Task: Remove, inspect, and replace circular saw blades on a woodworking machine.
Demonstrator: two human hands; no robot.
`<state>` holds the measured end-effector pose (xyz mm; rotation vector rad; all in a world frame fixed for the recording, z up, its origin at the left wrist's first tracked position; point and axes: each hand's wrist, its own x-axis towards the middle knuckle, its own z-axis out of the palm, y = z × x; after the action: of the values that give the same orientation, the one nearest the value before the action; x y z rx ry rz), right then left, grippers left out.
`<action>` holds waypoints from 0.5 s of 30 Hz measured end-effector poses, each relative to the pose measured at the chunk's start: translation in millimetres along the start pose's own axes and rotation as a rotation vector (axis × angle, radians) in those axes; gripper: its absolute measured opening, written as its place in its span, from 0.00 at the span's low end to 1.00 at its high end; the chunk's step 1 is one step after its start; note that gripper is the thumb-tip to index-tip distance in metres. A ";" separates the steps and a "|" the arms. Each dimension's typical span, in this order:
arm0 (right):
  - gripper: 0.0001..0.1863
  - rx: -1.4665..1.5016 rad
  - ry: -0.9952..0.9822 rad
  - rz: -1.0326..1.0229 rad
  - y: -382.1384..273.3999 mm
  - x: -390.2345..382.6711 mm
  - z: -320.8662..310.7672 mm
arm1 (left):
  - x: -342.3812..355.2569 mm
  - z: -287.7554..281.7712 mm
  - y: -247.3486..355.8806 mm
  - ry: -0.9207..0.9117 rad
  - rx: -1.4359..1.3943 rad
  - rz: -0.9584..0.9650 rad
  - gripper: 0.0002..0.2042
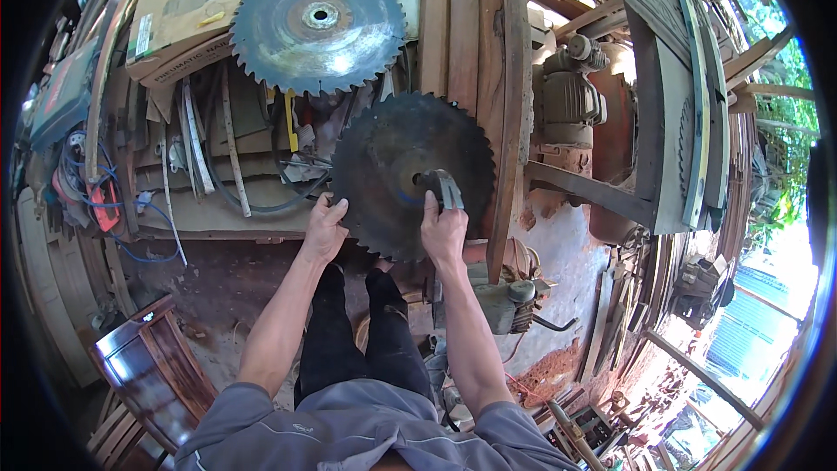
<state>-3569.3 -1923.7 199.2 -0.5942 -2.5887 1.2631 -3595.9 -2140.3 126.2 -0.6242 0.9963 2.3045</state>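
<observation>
A dark circular saw blade [375,153] with a toothed rim is before me, its top part against the wooden boards. My left hand [326,228] is closed on the blade's lower left rim, thumb pointing up. My right hand [443,228] is closed round what looks like a claw hammer [445,187]. Its metal head is over the blade, close to the centre hole, and its handle is hidden by my fingers. A second, shinier saw blade [301,48] lies flat on the cluttered bench farther off.
A nail-tool cardboard box [187,13] stands at the far left. Long wooden planks [464,26] run beside the blade. To the right is a motor-like machine [571,100]. Blue cable [144,253] hangs off the bench's left. A glossy wooden piece [170,353] stands low on the left.
</observation>
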 end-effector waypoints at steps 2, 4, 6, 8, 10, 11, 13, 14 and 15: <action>0.17 0.063 0.073 -0.077 -6.1 4.9 -3.1 | 4.9 -1.3 3.9 -0.004 -0.010 -0.003 0.13; 0.17 0.111 0.040 0.039 -14.5 0.1 -3.3 | 2.4 -3.7 5.3 -0.004 -0.018 -0.007 0.13; 0.17 0.099 0.121 -0.116 -10.1 -0.4 1.0 | 4.6 -0.7 3.9 0.000 -0.002 -0.017 0.13; 0.17 0.050 0.043 -0.123 5.2 6.7 13.5 | 8.5 -2.8 2.4 -0.003 0.004 -0.012 0.14; 0.17 0.013 -0.112 0.092 7.6 5.3 10.3 | 10.9 -7.3 1.5 -0.001 0.010 0.000 0.14; 0.17 0.019 -0.068 0.021 3.9 5.6 7.1 | 6.6 -6.1 1.7 0.015 0.020 -0.016 0.14; 0.17 0.073 -0.006 0.001 -5.0 4.9 3.8 | 4.8 -3.8 5.1 0.011 0.027 -0.025 0.14; 0.17 0.075 -0.008 0.000 -8.0 4.3 4.2 | 5.5 -4.1 5.6 0.013 0.028 -0.023 0.14; 0.16 0.082 0.069 -0.067 -10.5 2.0 5.4 | 5.9 -4.6 6.2 0.007 0.032 -0.018 0.14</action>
<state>-3575.8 -1932.5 204.3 -0.5221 -2.4663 1.2969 -3603.4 -2145.6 123.0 -0.6262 1.0250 2.2673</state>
